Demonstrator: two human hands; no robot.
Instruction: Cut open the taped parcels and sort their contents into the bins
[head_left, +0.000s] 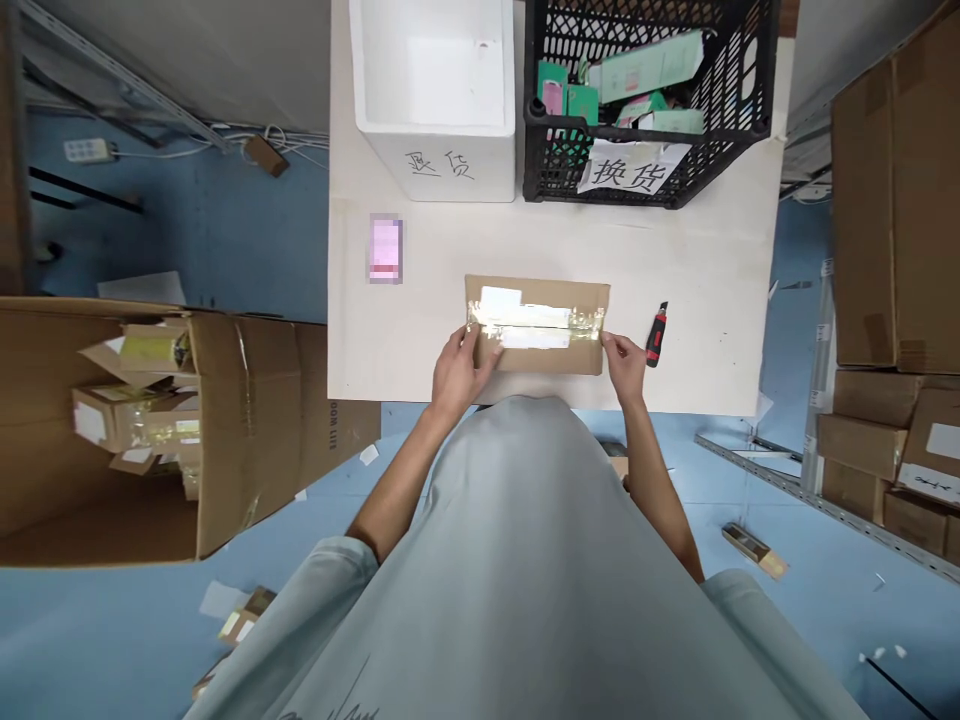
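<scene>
A flat brown cardboard box (pixel 540 360) lies near the front edge of the table, with white labels and shiny clear tape (pixel 585 322) along its middle. My left hand (pixel 459 375) grips its left end, the thumb resting on the top face. At the opposite end, the fingers of my right hand (pixel 626 362) are pinched together on the box's right edge, close to where the tape ends. Whether they have tape or cardboard between them is too small to tell. Just right of that hand lies a red and black box cutter (pixel 657 335).
On the table (pixel 420 330) stand a white foam bin (pixel 435 165) and a black plastic crate (pixel 649 195) holding green cartons. A blurred pink item (pixel 385 249) lies at left. A large open carton (pixel 247 430) with parcels flanks the table; stacked boxes (pixel 862 250) stand right.
</scene>
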